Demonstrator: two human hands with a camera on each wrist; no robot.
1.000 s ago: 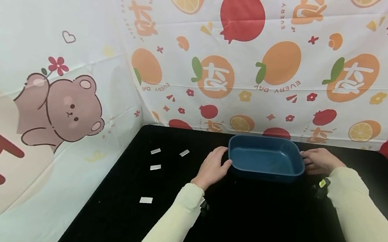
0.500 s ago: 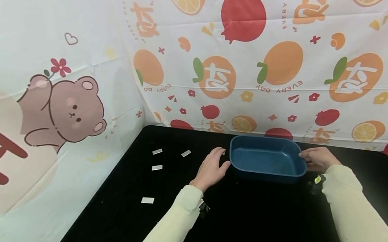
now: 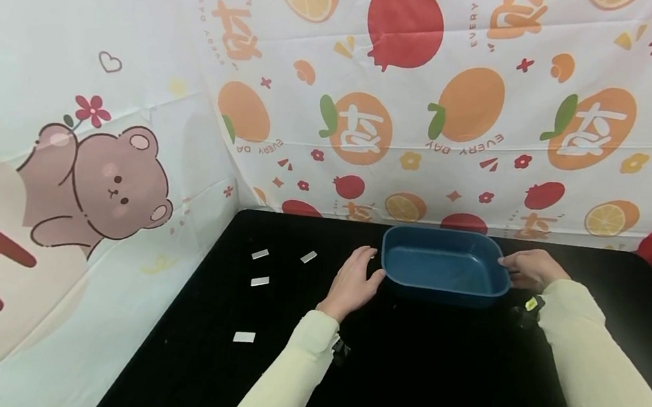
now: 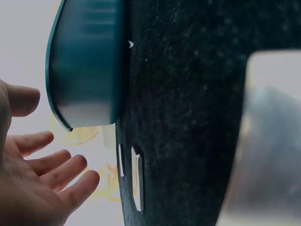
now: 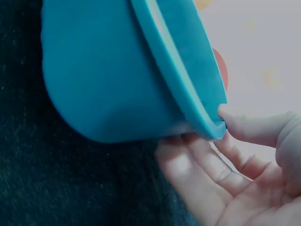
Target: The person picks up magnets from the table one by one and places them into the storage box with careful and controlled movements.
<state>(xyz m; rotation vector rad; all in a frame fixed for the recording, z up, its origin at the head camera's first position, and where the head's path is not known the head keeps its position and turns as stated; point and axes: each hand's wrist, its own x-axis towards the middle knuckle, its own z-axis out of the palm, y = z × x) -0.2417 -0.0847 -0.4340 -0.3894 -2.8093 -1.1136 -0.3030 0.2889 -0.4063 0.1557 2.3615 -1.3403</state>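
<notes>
A blue rectangular plastic bin (image 3: 446,272) stands upright at the back of the black table, and its inside shows nothing lying in it. My right hand (image 3: 532,268) pinches the bin's right rim, thumb over the edge and fingers against the outer wall, as the right wrist view shows. At the bin's left end my left hand (image 3: 351,282) is held with its fingers spread. In the left wrist view a gap separates those fingers (image 4: 77,190) from the bin wall (image 4: 87,70).
Several small white rectangular pieces lie on the left of the black table (image 3: 432,379), among them a front piece (image 3: 244,337) and a middle piece (image 3: 259,281). A fruit-printed cloth (image 3: 291,90) hangs right behind the table's back edge.
My left hand has come slightly away from the bin's left rim. The right hand's thumb has moved onto the right rim. The bin stays about where it was.
</notes>
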